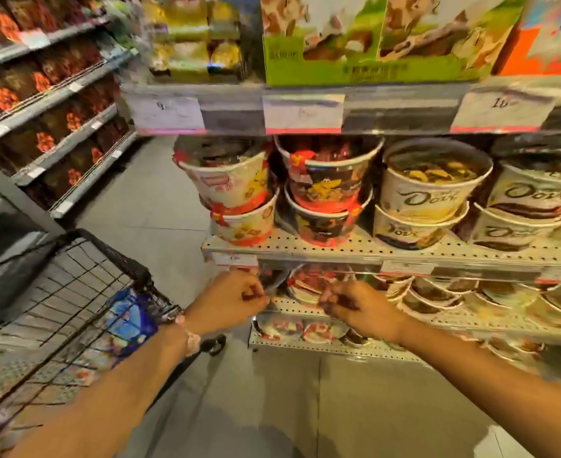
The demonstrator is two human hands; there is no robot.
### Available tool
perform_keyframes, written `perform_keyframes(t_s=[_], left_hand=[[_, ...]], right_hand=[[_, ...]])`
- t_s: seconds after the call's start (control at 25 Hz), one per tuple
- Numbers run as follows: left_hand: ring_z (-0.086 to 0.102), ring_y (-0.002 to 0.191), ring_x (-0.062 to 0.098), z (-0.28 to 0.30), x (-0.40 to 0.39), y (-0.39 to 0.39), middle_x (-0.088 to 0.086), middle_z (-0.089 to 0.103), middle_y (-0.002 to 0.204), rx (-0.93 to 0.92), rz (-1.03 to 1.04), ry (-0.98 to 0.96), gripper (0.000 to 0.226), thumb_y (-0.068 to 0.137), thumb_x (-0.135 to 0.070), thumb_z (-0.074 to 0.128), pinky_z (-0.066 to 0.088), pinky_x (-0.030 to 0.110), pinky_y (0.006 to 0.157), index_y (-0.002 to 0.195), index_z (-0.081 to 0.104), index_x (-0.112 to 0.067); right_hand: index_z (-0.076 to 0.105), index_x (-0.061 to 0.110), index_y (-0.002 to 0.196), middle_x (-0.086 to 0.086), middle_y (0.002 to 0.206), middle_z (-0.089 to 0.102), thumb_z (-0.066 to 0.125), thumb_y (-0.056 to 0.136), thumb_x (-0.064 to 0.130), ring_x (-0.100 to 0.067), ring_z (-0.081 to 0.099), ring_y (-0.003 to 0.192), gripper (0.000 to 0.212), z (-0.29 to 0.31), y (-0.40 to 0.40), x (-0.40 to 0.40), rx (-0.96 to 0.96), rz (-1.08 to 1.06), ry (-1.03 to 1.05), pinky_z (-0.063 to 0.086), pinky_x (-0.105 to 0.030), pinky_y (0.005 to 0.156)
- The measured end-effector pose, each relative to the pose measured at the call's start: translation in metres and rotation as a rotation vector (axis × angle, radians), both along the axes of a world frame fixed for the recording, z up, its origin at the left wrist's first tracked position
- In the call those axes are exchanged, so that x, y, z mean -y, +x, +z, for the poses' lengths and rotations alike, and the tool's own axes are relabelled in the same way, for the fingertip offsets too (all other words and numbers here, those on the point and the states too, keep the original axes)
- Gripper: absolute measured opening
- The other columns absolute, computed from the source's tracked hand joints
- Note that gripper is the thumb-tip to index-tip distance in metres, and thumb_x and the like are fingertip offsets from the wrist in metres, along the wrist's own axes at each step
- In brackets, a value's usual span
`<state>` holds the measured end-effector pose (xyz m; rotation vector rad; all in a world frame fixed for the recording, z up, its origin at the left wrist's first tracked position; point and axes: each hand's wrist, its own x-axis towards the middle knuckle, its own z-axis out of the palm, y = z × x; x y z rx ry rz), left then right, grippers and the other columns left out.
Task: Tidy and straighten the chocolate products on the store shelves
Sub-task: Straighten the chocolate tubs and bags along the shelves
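Both your bare forearms reach forward and upward from the bottom of the view, converging toward the shelf edge (292,307) in front of you. Your left hand (236,297) sits just left of that edge, knuckles up, fingers curled inward with the fingertips (256,294) pinched together at its corner; whether they grip anything is too blurred to tell. A pale band circles your left wrist (188,333). Your right hand (351,304) is just right of the same spot, close beside the left but apart from it, palm down, fingers bent and bunched toward the edge. Your right forearm runs back toward the lower right corner.
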<state>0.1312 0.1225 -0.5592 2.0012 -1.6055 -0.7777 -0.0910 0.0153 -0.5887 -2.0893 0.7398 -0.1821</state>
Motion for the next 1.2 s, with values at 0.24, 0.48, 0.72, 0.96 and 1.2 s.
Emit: perform_keyframes(t_s=[0.24, 0.48, 0.72, 0.96, 1.2], left_hand=[[0.056, 0.035, 0.009, -0.129, 0.039, 0.019, 0.009, 0.059, 0.052, -0.54, 0.554, 0.089, 0.015, 0.09, -0.011, 0.057, 0.048, 0.02, 0.037, 0.081, 0.058, 0.001], [0.059, 0.063, 0.025, -0.236, 0.058, 0.074, 0.012, 0.051, 0.084, -0.409, 0.773, -0.135, 0.062, 0.087, -0.035, 0.06, 0.05, 0.023, 0.037, 0.134, 0.028, -0.009], [0.066, 0.056, 0.024, -0.265, 0.064, 0.081, 0.016, 0.067, 0.071, -0.425, 0.589, -0.4, 0.036, 0.08, -0.039, 0.066, 0.058, 0.037, 0.06, 0.106, 0.045, -0.027], [0.061, 0.058, 0.016, -0.265, 0.069, 0.075, 0.006, 0.064, 0.072, -0.37, 0.579, -0.517, 0.021, 0.089, -0.028, 0.057, 0.052, 0.023, 0.053, 0.104, 0.054, -0.014], [0.063, 0.07, 0.016, -0.265, 0.068, 0.079, 0.014, 0.067, 0.09, -0.483, 0.544, -0.487, 0.024, 0.089, -0.021, 0.056, 0.054, 0.021, 0.062, 0.108, 0.057, -0.005]], right_hand=[[0.06, 0.004, 0.072, -0.013, 0.075, 0.053, 0.049, 0.091, 0.006, -0.02, 0.045, 0.066, 0.022, -0.126, 0.024, 0.017, 0.14, -0.48, 0.512, 0.036, -0.023, 0.052], [0.062, 0.001, 0.098, -0.02, 0.091, 0.068, 0.057, 0.087, 0.026, -0.026, 0.06, 0.073, 0.028, -0.24, 0.046, 0.032, 0.385, -0.681, 0.612, 0.046, -0.034, 0.059], [0.037, 0.012, 0.108, -0.008, 0.086, 0.062, 0.054, 0.092, 0.022, -0.013, 0.068, 0.059, 0.026, -0.268, 0.057, 0.043, 0.803, -0.717, 0.507, 0.053, -0.023, 0.051], [0.05, 0.016, 0.105, -0.007, 0.097, 0.065, 0.053, 0.092, 0.023, -0.017, 0.069, 0.071, 0.015, -0.269, 0.053, 0.049, 0.811, -0.648, 0.469, 0.057, -0.025, 0.061], [0.047, 0.019, 0.107, -0.008, 0.088, 0.065, 0.05, 0.093, 0.025, -0.014, 0.067, 0.058, 0.015, -0.264, 0.05, 0.051, 0.883, -0.631, 0.45, 0.055, -0.023, 0.054]])
